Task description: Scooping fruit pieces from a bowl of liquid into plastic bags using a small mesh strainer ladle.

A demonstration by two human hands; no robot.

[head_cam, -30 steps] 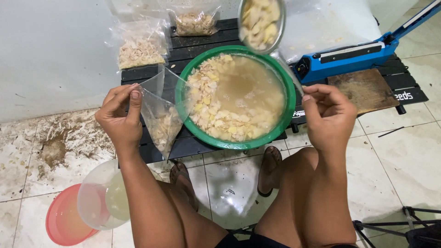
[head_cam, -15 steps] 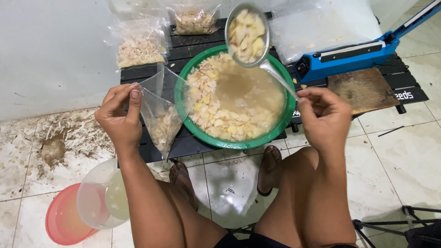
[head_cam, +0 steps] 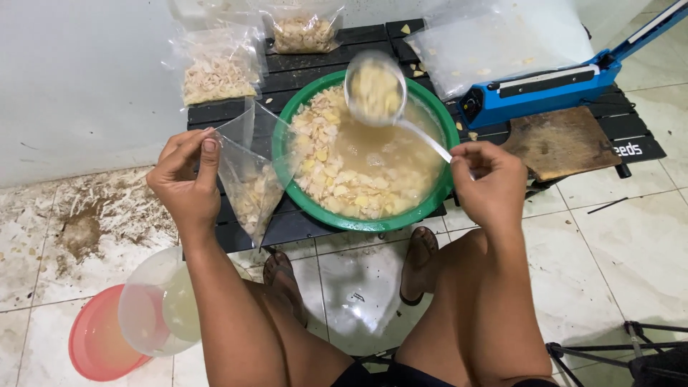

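Note:
My left hand (head_cam: 188, 185) pinches the rim of a clear plastic bag (head_cam: 251, 172), held open beside a green basin (head_cam: 438, 115). Pale sliced pieces lie in the bag's bottom. The basin holds cloudy liquid and many pale slices. My right hand (head_cam: 489, 183) grips the handle of a metal ladle (head_cam: 375, 90), whose bowl is full of slices and hovers over the basin's far side, right of the bag's mouth.
Filled clear bags (head_cam: 218, 68) lie at the back of the low black slatted table (head_cam: 301, 222). A blue heat sealer (head_cam: 552, 86), a wooden board (head_cam: 562, 141) and a plastic sheet are at right. A clear bowl (head_cam: 154, 304) and red lid (head_cam: 97, 344) sit on the tiled floor.
The loaded ladle has come down and left from beyond the basin's far rim, over the basin, closer to the bag. My left hand and the bag stay put.

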